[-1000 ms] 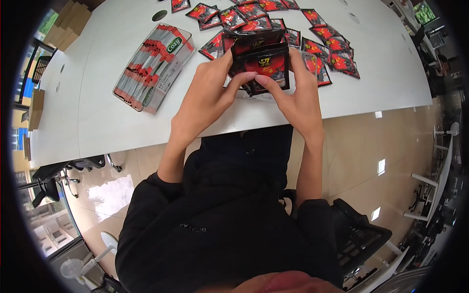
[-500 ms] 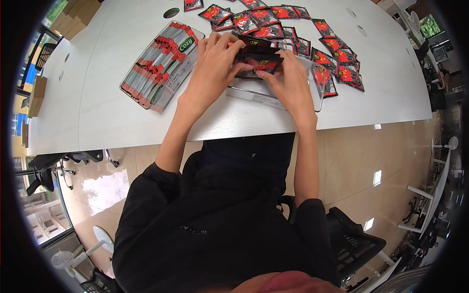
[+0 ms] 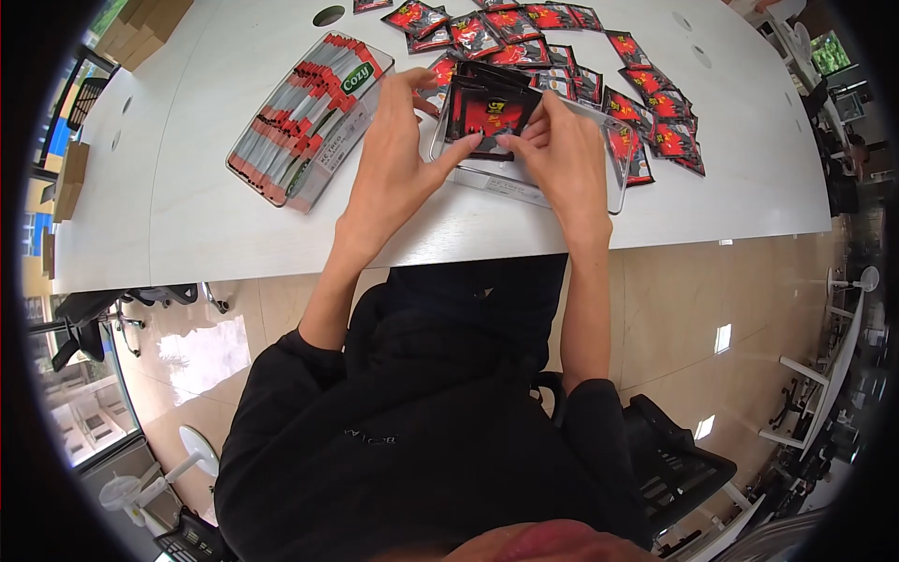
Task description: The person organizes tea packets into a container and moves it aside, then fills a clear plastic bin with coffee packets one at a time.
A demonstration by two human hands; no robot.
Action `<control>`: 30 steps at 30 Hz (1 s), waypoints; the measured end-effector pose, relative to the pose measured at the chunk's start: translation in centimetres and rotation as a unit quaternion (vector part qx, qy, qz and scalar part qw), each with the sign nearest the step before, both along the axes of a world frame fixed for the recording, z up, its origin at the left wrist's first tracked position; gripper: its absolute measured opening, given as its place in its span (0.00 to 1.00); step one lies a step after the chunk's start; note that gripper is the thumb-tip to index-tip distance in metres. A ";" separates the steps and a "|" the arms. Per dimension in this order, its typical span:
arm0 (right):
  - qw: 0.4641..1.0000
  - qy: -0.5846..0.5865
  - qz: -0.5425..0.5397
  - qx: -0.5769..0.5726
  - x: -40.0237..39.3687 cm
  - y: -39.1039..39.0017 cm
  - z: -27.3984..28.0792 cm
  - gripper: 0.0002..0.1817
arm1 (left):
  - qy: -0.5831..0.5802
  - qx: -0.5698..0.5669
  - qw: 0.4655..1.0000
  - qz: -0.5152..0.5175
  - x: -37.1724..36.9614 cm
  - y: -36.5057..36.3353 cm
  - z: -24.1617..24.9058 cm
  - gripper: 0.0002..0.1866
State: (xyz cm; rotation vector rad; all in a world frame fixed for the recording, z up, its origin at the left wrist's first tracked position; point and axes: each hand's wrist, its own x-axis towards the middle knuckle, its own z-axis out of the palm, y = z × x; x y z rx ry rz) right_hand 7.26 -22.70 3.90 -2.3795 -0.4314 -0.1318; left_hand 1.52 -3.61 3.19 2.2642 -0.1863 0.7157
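Observation:
A small stack of black-and-red packets (image 3: pixel 489 114) stands upright over a clear plastic box (image 3: pixel 501 185). My right hand (image 3: pixel 564 155) pinches the right edge of this stack between thumb and fingers. My left hand (image 3: pixel 398 150) is spread at the stack's left, its thumb tip at the lower edge and its fingers apart. Left of my hands lies a second clear box (image 3: pixel 328 169), filled with red-and-silver stick sachets (image 3: pixel 304 117) and bearing a green Cozy label.
Loose black-and-red packets (image 3: pixel 515 53) are scattered behind the clear box, and overlapping ones (image 3: pixel 667 108) lie to its right. The white table (image 3: pixel 730 187) has a round hole (image 3: pixel 329 16) at the back. Cardboard boxes (image 3: pixel 145 33) sit at the far left.
The packets have turned upright, their printed front now showing. My left hand has opened, its fingers moving off the stack to the left.

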 end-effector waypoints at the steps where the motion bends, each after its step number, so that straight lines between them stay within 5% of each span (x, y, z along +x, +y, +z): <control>1: 1.000 -0.012 0.007 0.019 0.3 0.3 -0.3 0.18 | 0.021 -0.029 0.999 -0.013 -0.3 -0.3 -0.2 0.38; 9: 0.997 0.005 -0.023 0.069 -0.2 1.4 0.1 0.21 | 0.026 -0.101 0.994 -0.039 -1.0 -2.2 -1.3 0.40; 14: 0.975 -0.013 0.107 0.195 -2.6 -2.9 1.4 0.29 | -0.106 -0.067 0.990 0.060 -3.3 -3.5 -3.7 0.39; 16: 0.960 0.044 0.094 0.260 -3.5 -6.1 1.7 0.29 | -0.123 -0.070 0.984 0.106 -5.4 -4.3 -5.9 0.35; 18: 0.955 -0.038 -0.020 0.294 -3.5 -9.4 -0.6 0.24 | -0.144 -0.116 0.982 0.049 -6.8 -6.1 -7.2 0.27; 22: 0.942 -0.149 -0.189 0.236 -1.2 -12.9 -6.1 0.22 | -0.013 -0.178 0.979 -0.103 -6.9 -9.5 -7.5 0.20; 24: 0.943 -0.198 -0.251 0.086 -0.7 -12.7 -7.2 0.24 | 0.040 0.001 0.986 -0.162 -6.0 -10.1 -6.2 0.15; 27: 0.959 -0.150 -0.232 0.063 -1.2 -12.3 -6.7 0.27 | -0.007 0.128 0.969 -0.210 -4.7 -11.0 -5.8 0.12; 30: 0.964 -0.127 -0.227 0.059 -1.3 -12.4 -7.0 0.25 | 0.077 0.081 0.970 -0.216 -4.7 -11.3 -4.7 0.12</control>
